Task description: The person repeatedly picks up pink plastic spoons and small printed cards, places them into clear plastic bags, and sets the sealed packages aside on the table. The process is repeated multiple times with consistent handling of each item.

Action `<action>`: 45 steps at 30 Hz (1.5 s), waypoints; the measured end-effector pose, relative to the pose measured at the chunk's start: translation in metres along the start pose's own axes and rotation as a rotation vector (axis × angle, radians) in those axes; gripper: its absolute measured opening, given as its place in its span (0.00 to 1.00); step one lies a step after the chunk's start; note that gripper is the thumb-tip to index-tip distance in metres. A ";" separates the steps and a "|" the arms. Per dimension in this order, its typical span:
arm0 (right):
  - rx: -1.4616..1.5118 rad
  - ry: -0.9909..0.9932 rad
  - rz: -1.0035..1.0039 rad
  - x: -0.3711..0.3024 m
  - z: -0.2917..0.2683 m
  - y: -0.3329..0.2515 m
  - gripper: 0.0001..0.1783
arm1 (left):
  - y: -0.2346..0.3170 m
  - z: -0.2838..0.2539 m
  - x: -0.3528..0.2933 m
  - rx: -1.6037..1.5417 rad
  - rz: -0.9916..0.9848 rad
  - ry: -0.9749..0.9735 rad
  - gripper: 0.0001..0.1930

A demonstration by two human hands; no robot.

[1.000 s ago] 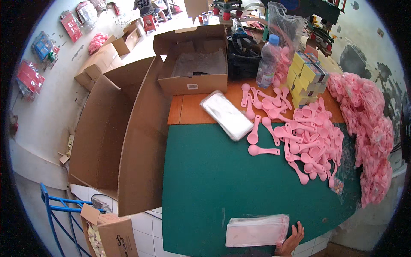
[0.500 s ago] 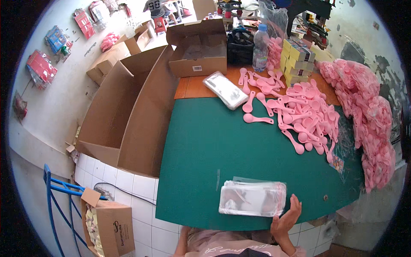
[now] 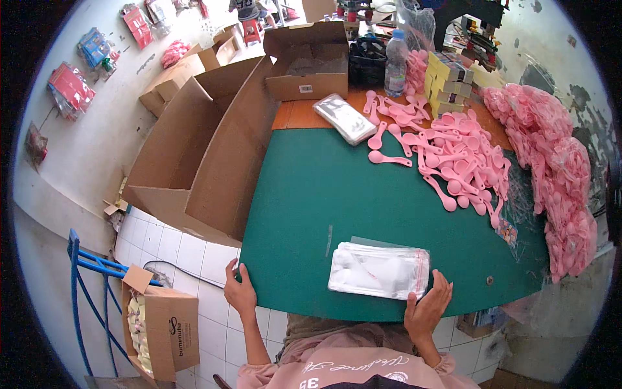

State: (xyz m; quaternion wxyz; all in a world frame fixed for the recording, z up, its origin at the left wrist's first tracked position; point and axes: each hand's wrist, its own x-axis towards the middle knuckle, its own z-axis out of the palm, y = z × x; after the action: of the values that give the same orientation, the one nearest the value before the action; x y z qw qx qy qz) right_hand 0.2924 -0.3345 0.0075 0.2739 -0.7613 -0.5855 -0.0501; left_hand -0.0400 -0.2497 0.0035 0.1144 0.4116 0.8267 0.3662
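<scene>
A stack of clear plastic bags [image 3: 376,269] lies flat near the front of the green table top [image 3: 304,194]. By the stack's lower right corner rests my right hand [image 3: 430,306], its fingers stretched out and holding nothing; thumb and bags seem to touch or nearly so. At the table's front left edge is my left hand [image 3: 241,290], open, thumb and fingers apart, with nothing in it. Farther back on the right spreads a heap of pink plastic scoops [image 3: 463,155]. A second pack of clear bags [image 3: 345,119] sits beside it, toward the left.
Large open cardboard boxes [image 3: 227,152] stand left of the table. At the back are a water bottle [image 3: 396,65], stacked yellow boxes [image 3: 448,81] and a smaller open carton [image 3: 308,84]. Bagged pink items [image 3: 564,188] line the right edge. A blue metal frame [image 3: 74,285] stands lower left.
My left hand has come up into view at the table's front left edge. My right hand stays by the bag stack, and the whole view has shifted slightly.
</scene>
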 end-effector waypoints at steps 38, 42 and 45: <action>-0.709 -0.216 0.003 0.116 -0.070 0.207 0.13 | -0.011 0.002 0.003 0.140 0.005 0.022 0.18; -0.718 -0.179 0.046 0.131 -0.079 0.235 0.11 | -0.015 0.000 0.002 0.146 0.028 0.026 0.19; -0.471 0.294 -0.051 0.147 -0.092 0.280 0.07 | -0.017 0.004 0.003 0.161 0.057 -0.008 0.20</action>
State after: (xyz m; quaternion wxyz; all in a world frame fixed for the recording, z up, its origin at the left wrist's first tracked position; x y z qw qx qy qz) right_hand 0.6181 -0.2972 0.0432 0.1700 -0.7737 -0.5306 -0.3016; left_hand -0.0496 -0.2520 -0.0106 0.0736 0.4444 0.8408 0.3002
